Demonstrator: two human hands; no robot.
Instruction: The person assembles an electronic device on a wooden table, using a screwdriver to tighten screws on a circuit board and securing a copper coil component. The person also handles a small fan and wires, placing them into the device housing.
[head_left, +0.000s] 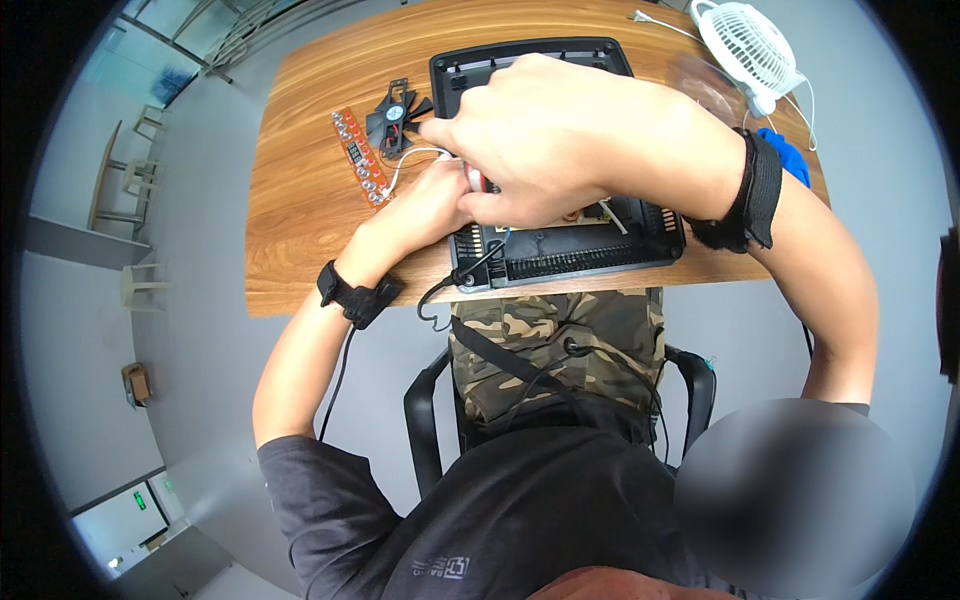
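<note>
Together, two hands [435, 203] [545, 145], one black casing [570, 243]

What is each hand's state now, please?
Left hand: partly hidden; open or closed cannot be told.
Right hand: curled beside small red-and-white object; grip cannot be told.

The person wears a charcoal short-sleeved T-shirt [540, 500] with a small pale chest print [442, 568], camouflage bottoms [530, 345] in brown and green, and black wrist straps [765, 190]; a thin black cable [338, 385] trails from the left one.

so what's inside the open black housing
A tan board edge and a white strip show inside the black housing; the right hand covers its middle, hiding what lies there.
</note>
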